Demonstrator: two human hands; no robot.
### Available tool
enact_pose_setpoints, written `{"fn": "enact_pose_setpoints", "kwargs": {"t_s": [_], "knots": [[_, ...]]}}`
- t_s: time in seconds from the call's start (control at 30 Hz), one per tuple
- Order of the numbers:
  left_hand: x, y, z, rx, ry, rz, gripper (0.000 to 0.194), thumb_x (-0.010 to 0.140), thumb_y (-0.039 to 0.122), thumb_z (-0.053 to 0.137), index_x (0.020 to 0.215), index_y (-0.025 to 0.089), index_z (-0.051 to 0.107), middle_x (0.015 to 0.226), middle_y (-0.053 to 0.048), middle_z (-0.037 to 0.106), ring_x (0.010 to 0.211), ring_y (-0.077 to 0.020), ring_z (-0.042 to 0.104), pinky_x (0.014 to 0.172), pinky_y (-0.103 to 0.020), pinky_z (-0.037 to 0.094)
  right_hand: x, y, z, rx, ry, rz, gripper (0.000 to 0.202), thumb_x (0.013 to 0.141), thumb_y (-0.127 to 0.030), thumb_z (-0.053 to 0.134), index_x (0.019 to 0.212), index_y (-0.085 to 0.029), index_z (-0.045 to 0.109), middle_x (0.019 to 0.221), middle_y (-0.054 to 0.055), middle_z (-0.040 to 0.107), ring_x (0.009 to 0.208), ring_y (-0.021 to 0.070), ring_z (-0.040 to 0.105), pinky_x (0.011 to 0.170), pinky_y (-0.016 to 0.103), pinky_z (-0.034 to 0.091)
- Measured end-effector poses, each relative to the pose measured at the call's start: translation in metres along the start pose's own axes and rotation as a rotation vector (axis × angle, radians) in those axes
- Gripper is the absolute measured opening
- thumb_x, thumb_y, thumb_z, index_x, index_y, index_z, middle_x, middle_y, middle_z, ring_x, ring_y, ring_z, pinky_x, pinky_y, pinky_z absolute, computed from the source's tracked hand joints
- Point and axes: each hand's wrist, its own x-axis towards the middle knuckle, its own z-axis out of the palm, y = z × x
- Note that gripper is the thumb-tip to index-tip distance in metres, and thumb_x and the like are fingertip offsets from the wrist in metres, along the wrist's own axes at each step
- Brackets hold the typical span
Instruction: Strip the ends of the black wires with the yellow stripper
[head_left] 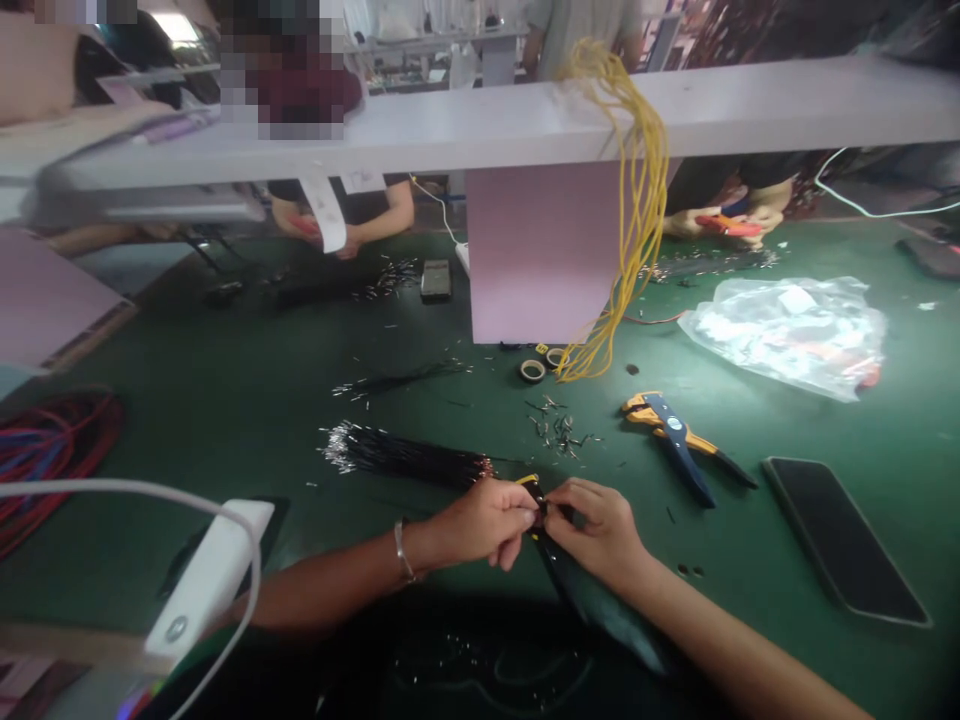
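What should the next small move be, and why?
Perhaps align the fingertips of the left hand and right hand at the black-and-yellow tool, since they meet closely there; any held piece is too small to make out.

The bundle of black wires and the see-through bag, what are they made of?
The black wires look plastic-coated, probably over copper: reddish strands show at one end, shiny, silvery, metal-looking tips at the other. The see-through bag seems thin, glossy plastic, crinkled and catching the light.

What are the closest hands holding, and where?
Left hand and right hand meet at the yellow-edged head of a dark tool; what's held can't be told.
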Motion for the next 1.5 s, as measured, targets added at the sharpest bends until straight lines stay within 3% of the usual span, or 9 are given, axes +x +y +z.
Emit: {"fn": "enact_pose_setpoints", "kwargs": {"t_s": [0.17, 0.43, 1.0, 1.1, 1.17, 1.23, 1.3, 1.4, 1.5], "knots": [[-0.003, 0.001, 0.004, 0.072, 0.068, 0.11, 0.012, 0.078, 0.016, 0.046, 0.068, 0.016, 0.052, 0.039, 0.008, 0.04, 0.039, -0.0069, 0.037, 0.043, -0.019, 0.028, 0.001, -0.003, -0.003, -0.032, 0.002, -0.068, 0.017, 0.076, -0.012, 0.051, 0.065, -0.02, 0.06, 0.053, 0.001, 0.058, 0.045, 0.0115, 0.051, 0.045, 0.023, 0.04], [-0.004, 0.001, 0.005, 0.101, 0.08, 0.277, 0.013, 0.074, 0.011, 0.048, 0.064, 0.016, 0.054, 0.054, 0.004, 0.044, 0.055, -0.0096, 0.04, 0.054, -0.022, 0.033, 0.002, -0.004, -0.003, -0.022, -0.001, -0.095, 0.019, 0.074, -0.01, 0.051, 0.059, -0.02, 0.055, 0.051, 0.0, 0.056, 0.044, 0.0113, 0.05, 0.044, 0.023, 0.037], [-0.005, -0.001, 0.002, 0.182, 0.091, 0.294, 0.015, 0.075, 0.018, 0.05, 0.07, 0.012, 0.063, 0.065, -0.001, 0.058, 0.065, -0.0128, 0.051, 0.06, -0.023, 0.039, 0.001, 0.0, -0.002, 0.019, 0.003, -0.045, 0.018, 0.073, -0.01, 0.052, 0.057, -0.018, 0.057, 0.052, -0.001, 0.055, 0.045, 0.0104, 0.05, 0.045, 0.021, 0.037], [-0.013, 0.003, 0.004, 0.205, 0.022, 0.343, 0.017, 0.075, 0.018, 0.05, 0.071, 0.013, 0.066, 0.065, -0.001, 0.061, 0.063, -0.0123, 0.052, 0.059, -0.022, 0.04, 0.004, 0.01, -0.009, 0.01, 0.037, 0.063, 0.017, 0.071, -0.014, 0.053, 0.055, -0.019, 0.058, 0.051, -0.001, 0.056, 0.045, 0.0119, 0.052, 0.046, 0.022, 0.039], [-0.016, 0.004, 0.006, 0.232, -0.036, 0.4, 0.017, 0.076, 0.018, 0.051, 0.074, 0.014, 0.068, 0.068, -0.002, 0.064, 0.064, -0.0121, 0.055, 0.061, -0.022, 0.041, 0.008, 0.018, -0.016, 0.013, 0.127, 0.224, 0.015, 0.069, -0.016, 0.053, 0.055, -0.018, 0.06, 0.049, 0.0, 0.058, 0.045, 0.0129, 0.052, 0.045, 0.022, 0.04], [-0.014, 0.002, 0.006, 0.196, 0.09, 0.353, 0.017, 0.076, 0.019, 0.052, 0.073, 0.014, 0.068, 0.066, -0.002, 0.064, 0.062, -0.0113, 0.055, 0.06, -0.022, 0.041, 0.011, 0.026, -0.022, 0.045, 0.197, 0.331, 0.013, 0.069, -0.019, 0.055, 0.057, -0.018, 0.062, 0.055, 0.001, 0.062, 0.05, 0.0144, 0.055, 0.05, 0.024, 0.044], [-0.007, -0.001, 0.003, 0.028, 0.194, 0.194, 0.014, 0.076, 0.021, 0.053, 0.073, 0.013, 0.065, 0.047, 0.005, 0.049, 0.044, -0.0074, 0.042, 0.046, -0.019, 0.032, 0.012, 0.03, -0.024, 0.1, 0.187, 0.369, 0.012, 0.068, -0.022, 0.058, 0.059, -0.017, 0.065, 0.058, 0.002, 0.065, 0.053, 0.0158, 0.058, 0.053, 0.026, 0.046], [0.003, -0.006, -0.003, -0.199, 0.234, 0.094, 0.018, 0.08, 0.026, 0.051, 0.079, 0.012, 0.062, 0.035, 0.01, 0.037, 0.031, -0.0044, 0.027, 0.038, -0.018, 0.021, 0.012, 0.035, -0.018, 0.243, 0.106, 0.459, 0.014, 0.07, -0.028, 0.062, 0.067, -0.016, 0.069, 0.055, 0.002, 0.064, 0.05, 0.0154, 0.056, 0.05, 0.026, 0.045], [0.009, -0.007, -0.009, -0.299, 0.236, 0.067, 0.018, 0.078, 0.028, 0.053, 0.079, 0.012, 0.061, 0.033, 0.009, 0.037, 0.027, -0.0039, 0.024, 0.034, -0.018, 0.017, 0.011, 0.039, -0.01, 0.381, 0.081, 0.554, 0.017, 0.07, -0.032, 0.065, 0.073, -0.016, 0.07, 0.055, 0.001, 0.064, 0.046, 0.0145, 0.056, 0.047, 0.027, 0.045]]}}
